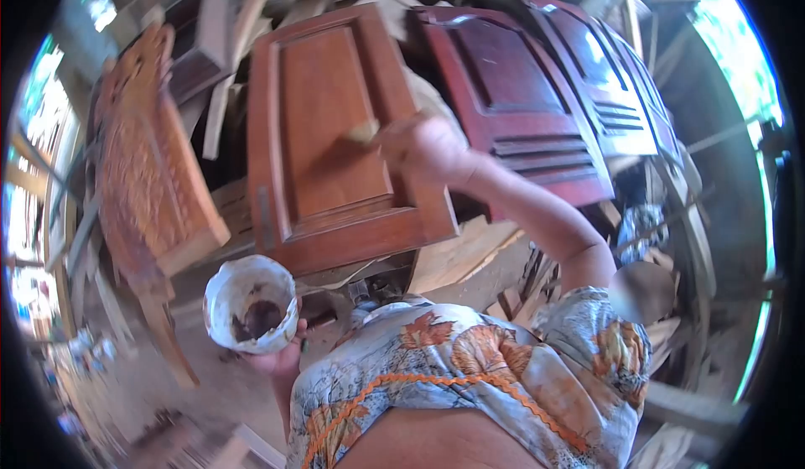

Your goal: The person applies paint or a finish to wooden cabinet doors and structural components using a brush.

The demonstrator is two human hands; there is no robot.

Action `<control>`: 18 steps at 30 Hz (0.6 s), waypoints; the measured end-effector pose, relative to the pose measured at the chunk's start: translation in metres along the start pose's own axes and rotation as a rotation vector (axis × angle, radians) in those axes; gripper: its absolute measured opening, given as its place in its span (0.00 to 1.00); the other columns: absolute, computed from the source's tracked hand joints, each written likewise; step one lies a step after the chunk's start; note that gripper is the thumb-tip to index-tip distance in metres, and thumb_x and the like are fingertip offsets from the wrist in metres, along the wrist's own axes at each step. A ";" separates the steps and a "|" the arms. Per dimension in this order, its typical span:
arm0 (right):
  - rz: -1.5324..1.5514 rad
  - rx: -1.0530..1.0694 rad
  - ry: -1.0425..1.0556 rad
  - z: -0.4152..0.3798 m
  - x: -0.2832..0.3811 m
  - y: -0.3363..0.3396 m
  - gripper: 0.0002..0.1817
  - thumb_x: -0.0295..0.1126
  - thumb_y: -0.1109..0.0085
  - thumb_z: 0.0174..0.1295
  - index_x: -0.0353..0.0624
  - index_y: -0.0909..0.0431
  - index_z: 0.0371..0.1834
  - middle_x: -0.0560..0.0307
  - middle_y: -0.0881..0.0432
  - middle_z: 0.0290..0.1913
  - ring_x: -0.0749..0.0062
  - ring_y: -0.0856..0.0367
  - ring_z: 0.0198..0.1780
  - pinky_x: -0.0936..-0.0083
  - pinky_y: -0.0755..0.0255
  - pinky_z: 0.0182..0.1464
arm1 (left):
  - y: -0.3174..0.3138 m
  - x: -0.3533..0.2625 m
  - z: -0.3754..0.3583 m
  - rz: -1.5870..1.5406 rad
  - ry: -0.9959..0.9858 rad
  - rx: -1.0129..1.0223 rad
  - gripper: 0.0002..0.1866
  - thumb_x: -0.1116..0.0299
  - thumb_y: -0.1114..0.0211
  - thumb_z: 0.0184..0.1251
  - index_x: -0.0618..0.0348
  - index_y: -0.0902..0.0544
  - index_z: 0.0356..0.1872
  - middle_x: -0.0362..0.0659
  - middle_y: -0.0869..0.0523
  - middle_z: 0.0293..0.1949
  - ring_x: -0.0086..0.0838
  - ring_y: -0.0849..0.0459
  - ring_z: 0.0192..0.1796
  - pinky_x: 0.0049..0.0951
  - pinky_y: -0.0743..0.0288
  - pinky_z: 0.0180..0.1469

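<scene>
Apart, left hand (pixel 289 350) grips tub (pixel 216 303), right hand (pixel 426 146) a blurred applicator (pixel 360 132); brown door (pixel 323 83) looks unfinished beside glossy red doors (pixel 507 66).

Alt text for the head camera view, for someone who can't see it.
A person's blurred right hand holds a small tool at a brown wooden panel, while the left hand holds a white tub with dark contents. Dark red panels are to the right, carved wood to the left.
</scene>
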State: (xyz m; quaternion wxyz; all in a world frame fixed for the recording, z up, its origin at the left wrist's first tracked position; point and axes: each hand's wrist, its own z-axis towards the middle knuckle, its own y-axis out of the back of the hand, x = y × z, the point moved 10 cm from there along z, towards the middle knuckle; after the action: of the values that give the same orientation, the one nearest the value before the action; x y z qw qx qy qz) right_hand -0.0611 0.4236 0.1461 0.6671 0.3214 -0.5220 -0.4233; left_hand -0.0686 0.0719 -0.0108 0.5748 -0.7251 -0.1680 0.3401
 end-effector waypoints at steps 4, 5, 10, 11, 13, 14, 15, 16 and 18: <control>0.260 -0.110 0.125 -0.062 0.030 0.023 0.10 0.37 0.38 0.60 0.44 0.19 0.40 0.57 0.16 0.35 0.65 0.17 0.38 0.68 0.27 0.42 | -0.038 0.047 0.028 0.022 0.051 0.027 0.47 0.35 0.36 0.52 0.51 0.38 0.70 0.55 0.37 0.70 0.56 0.40 0.71 0.60 0.27 0.58; 0.281 -0.148 0.092 -0.075 0.026 0.025 0.10 0.37 0.38 0.60 0.44 0.19 0.40 0.57 0.16 0.35 0.65 0.17 0.38 0.68 0.27 0.42 | -0.044 0.040 0.027 0.074 0.020 0.016 0.47 0.35 0.37 0.52 0.52 0.38 0.69 0.55 0.36 0.69 0.56 0.38 0.70 0.59 0.26 0.57; 0.827 -0.390 -0.598 -0.193 -0.063 0.070 0.12 0.34 0.36 0.58 0.37 0.16 0.38 0.60 0.16 0.32 0.76 0.18 0.30 0.77 0.25 0.32 | -0.046 0.065 0.006 0.164 0.226 -0.115 0.49 0.39 0.26 0.43 0.43 0.35 0.69 0.47 0.34 0.69 0.59 0.42 0.71 0.57 0.25 0.57; 0.709 -0.545 -0.607 -0.223 -0.082 0.087 0.11 0.34 0.37 0.59 0.38 0.16 0.39 0.59 0.16 0.34 0.76 0.18 0.32 0.79 0.24 0.33 | -0.044 0.066 0.010 0.186 0.256 -0.130 0.49 0.39 0.26 0.43 0.43 0.35 0.69 0.47 0.34 0.69 0.59 0.42 0.71 0.57 0.25 0.57; 0.149 -0.750 -0.674 -0.286 -0.083 0.124 0.10 0.32 0.38 0.60 0.39 0.16 0.41 0.62 0.16 0.32 0.78 0.17 0.33 0.80 0.24 0.36 | -0.041 0.070 0.014 0.204 0.331 -0.103 0.49 0.39 0.27 0.43 0.44 0.35 0.69 0.48 0.32 0.68 0.60 0.41 0.71 0.58 0.25 0.57; 0.199 -0.910 -0.717 -0.322 -0.088 0.128 0.10 0.32 0.37 0.61 0.38 0.16 0.42 0.64 0.16 0.30 0.80 0.19 0.31 0.81 0.25 0.34 | -0.052 0.072 0.014 0.168 0.347 -0.053 0.45 0.44 0.33 0.55 0.49 0.41 0.72 0.52 0.45 0.74 0.56 0.43 0.72 0.59 0.25 0.57; 0.318 -0.941 -0.760 -0.346 -0.082 0.128 0.10 0.29 0.40 0.64 0.36 0.18 0.46 0.62 0.16 0.33 0.84 0.19 0.31 0.88 0.27 0.33 | -0.049 0.069 0.012 0.178 0.370 -0.070 0.45 0.44 0.33 0.55 0.49 0.41 0.72 0.52 0.45 0.74 0.56 0.43 0.72 0.59 0.25 0.57; 0.399 -1.044 -0.778 -0.369 -0.073 0.127 0.10 0.29 0.39 0.64 0.36 0.18 0.45 0.61 0.16 0.32 0.83 0.19 0.31 0.87 0.27 0.32 | -0.048 0.065 0.010 0.173 0.392 -0.067 0.44 0.45 0.33 0.56 0.48 0.41 0.72 0.51 0.45 0.74 0.56 0.43 0.72 0.60 0.26 0.57; 0.474 -1.150 -0.804 -0.394 -0.055 0.113 0.10 0.29 0.39 0.64 0.36 0.17 0.45 0.61 0.16 0.31 0.83 0.19 0.30 0.87 0.27 0.32 | -0.047 0.064 0.008 0.102 0.430 -0.106 0.43 0.48 0.34 0.56 0.48 0.40 0.72 0.49 0.44 0.74 0.57 0.43 0.72 0.61 0.28 0.57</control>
State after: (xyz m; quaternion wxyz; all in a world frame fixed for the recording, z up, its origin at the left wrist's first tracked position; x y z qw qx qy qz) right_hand 0.3409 0.5173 0.1233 0.5608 -0.3801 -0.4771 -0.5597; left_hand -0.0219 0.1314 0.0135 0.5405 -0.8176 -0.0223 0.1969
